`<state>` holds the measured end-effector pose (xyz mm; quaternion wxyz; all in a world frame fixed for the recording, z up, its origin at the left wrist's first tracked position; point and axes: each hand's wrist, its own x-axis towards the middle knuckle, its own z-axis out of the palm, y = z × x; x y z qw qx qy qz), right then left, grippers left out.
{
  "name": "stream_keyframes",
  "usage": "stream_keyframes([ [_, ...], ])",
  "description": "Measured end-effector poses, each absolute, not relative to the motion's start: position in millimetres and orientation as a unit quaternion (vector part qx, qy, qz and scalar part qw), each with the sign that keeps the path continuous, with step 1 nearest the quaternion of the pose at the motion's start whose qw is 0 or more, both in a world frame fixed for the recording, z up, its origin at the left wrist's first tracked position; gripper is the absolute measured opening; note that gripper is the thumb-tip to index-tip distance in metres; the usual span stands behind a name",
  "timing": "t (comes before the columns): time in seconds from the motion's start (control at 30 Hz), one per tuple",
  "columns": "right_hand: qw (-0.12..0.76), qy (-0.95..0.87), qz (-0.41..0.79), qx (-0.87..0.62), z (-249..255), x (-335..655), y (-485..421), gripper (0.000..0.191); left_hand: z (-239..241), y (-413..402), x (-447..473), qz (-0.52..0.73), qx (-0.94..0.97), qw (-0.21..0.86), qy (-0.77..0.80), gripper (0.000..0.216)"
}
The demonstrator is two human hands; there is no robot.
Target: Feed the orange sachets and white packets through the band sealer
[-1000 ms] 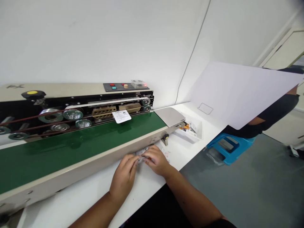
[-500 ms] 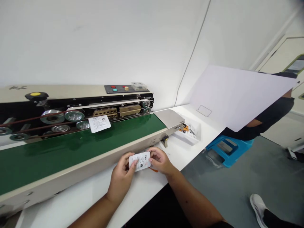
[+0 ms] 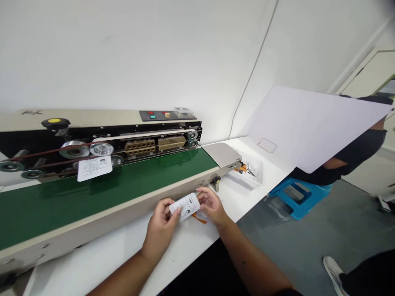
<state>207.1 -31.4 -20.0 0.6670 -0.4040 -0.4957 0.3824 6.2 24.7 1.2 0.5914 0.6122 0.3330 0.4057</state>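
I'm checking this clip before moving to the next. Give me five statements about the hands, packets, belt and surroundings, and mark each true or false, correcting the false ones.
1. The left hand grips a white printed packet. True.
2. The right hand rests on the control panel. False: it is at the right end of the packet in the left hand.
3. A second packet juts out over the green belt. True.
4. The stool is red. False: it is blue.
5. The white tray has something orange in it. True.
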Motion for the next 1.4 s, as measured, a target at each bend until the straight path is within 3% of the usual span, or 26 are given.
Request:
stream_keyframes([
  [0.07, 0.644, -0.522, 0.391, -0.401, -17.7, 204.3, -32.6, 0.060, 0.9, 23.1, 6.6, 0.413, 0.608, 0.596, 0.323, 0.031],
  [0.2, 0.593, -0.560, 0.353, -0.458, -12.0, 198.2, -34.0, 0.026, 1.9, 20.1, 6.7, 0.384, 0.645, 0.585, 0.305, 0.032],
  [0.33, 0.619, -0.520, 0.324, -0.491, 10.2, 209.9, -28.5, 0.030, 4.0, 19.4, 7.4, 0.351, 0.677, 0.589, 0.267, 0.024],
  [0.53, 0.706, -0.394, 0.212, -0.548, 84.6, 274.4, 2.5, 0.033, 4.3, 17.4, 8.3, 0.353, 0.701, 0.568, 0.249, 0.021],
  [0.7, 0.693, -0.342, 0.225, -0.593, 125.6, 303.8, 43.8, 0.024, 8.2, 14.9, 6.1, 0.350, 0.724, 0.537, 0.256, 0.018],
  [1.07, 0.645, -0.348, 0.339, -0.590, 135.3, 282.6, 88.1, 0.009, 6.0, 19.5, 2.9, 0.317, 0.823, 0.415, 0.223, 0.016],
  [1.4, 0.703, -0.306, 0.215, -0.605, 136.7, 316.1, 76.9, 0.017, 4.9, 23.9, 2.9, 0.326, 0.839, 0.378, 0.217, 0.014],
])
